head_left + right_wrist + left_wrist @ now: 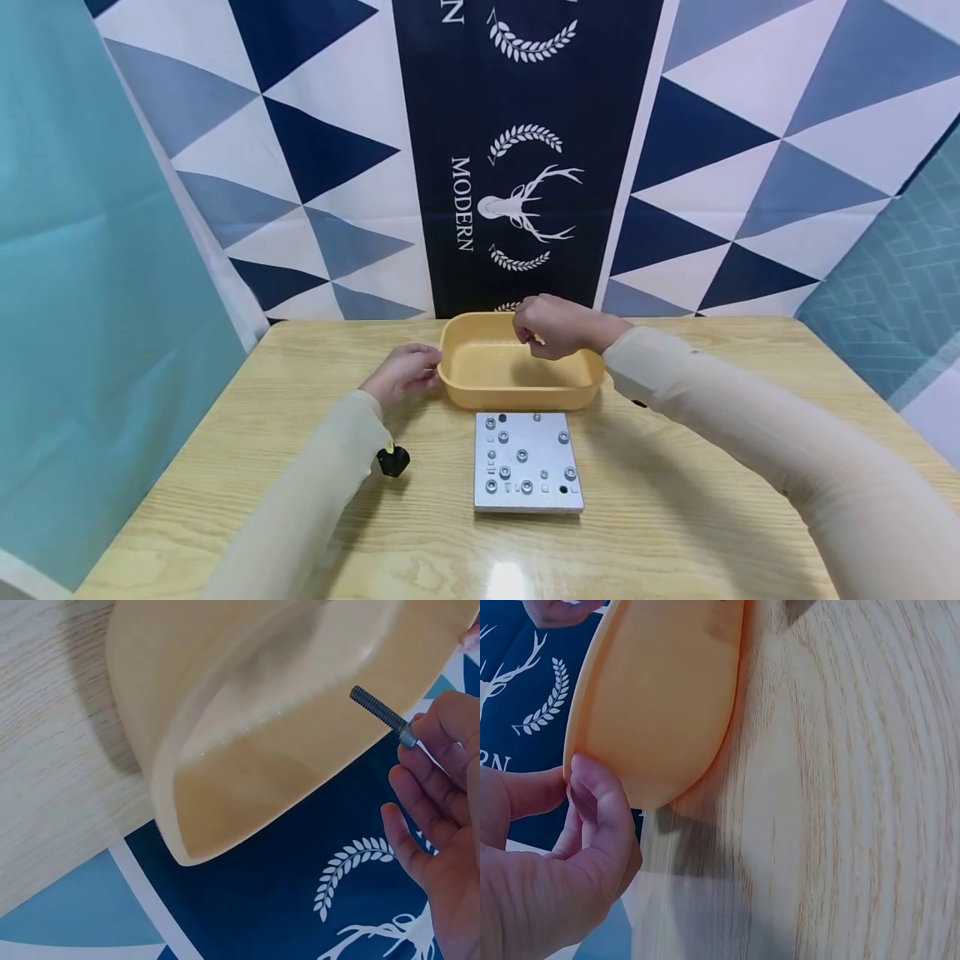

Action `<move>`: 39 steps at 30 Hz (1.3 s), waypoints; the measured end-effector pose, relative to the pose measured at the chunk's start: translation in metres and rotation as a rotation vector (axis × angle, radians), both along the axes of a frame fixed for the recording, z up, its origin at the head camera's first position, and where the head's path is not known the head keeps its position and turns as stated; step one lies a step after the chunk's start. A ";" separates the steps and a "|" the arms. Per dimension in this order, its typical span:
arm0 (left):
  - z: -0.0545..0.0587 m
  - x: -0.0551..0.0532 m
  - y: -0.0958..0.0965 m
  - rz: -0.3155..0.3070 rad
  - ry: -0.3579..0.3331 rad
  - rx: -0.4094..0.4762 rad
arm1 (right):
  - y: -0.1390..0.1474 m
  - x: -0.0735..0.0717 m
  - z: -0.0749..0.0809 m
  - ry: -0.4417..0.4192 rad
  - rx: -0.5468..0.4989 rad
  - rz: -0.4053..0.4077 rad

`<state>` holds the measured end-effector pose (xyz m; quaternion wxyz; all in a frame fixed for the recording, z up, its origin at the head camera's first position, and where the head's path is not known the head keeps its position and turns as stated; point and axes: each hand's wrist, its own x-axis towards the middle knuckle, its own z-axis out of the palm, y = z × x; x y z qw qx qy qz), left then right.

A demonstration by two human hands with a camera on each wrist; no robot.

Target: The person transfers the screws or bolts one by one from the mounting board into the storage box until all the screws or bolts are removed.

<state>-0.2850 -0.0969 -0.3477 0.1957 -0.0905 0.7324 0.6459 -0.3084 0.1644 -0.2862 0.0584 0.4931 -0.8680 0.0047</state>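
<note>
A yellow plastic bin [517,397] stands on the wooden table. My left hand [408,371] pinches its left end at the rim; the left wrist view has thumb and fingers [604,802] on either side of that edge. Over the bin, my right hand [551,325] holds a socket-head bolt [381,711] by its head between thumb and finger. The bolt's dark threaded shank points away from the hand, toward the bin's interior in the right wrist view. In front of the bin lies a silver metal plate [536,458] set with several bolts and a few holes.
A small black object [393,461] rests beside the left sleeve, partly covered by it. Another dark item [639,403] peeks out under the right forearm. Patterned cloth [337,208] hangs right behind the table [675,533], and a teal sheet [90,292] borders its left side.
</note>
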 end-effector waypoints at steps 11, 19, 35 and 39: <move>0.003 -0.001 0.007 0.002 0.002 -0.007 | -0.001 -0.010 -0.002 0.022 -0.014 0.016; 0.002 -0.001 0.008 -0.003 0.010 -0.001 | 0.004 -0.011 -0.003 0.033 0.006 -0.010; 0.002 -0.002 0.004 0.022 -0.004 -0.021 | 0.011 0.008 -0.002 0.093 -0.026 0.028; 0.001 0.000 0.002 0.027 -0.006 -0.025 | 0.012 0.016 -0.005 0.115 -0.045 0.032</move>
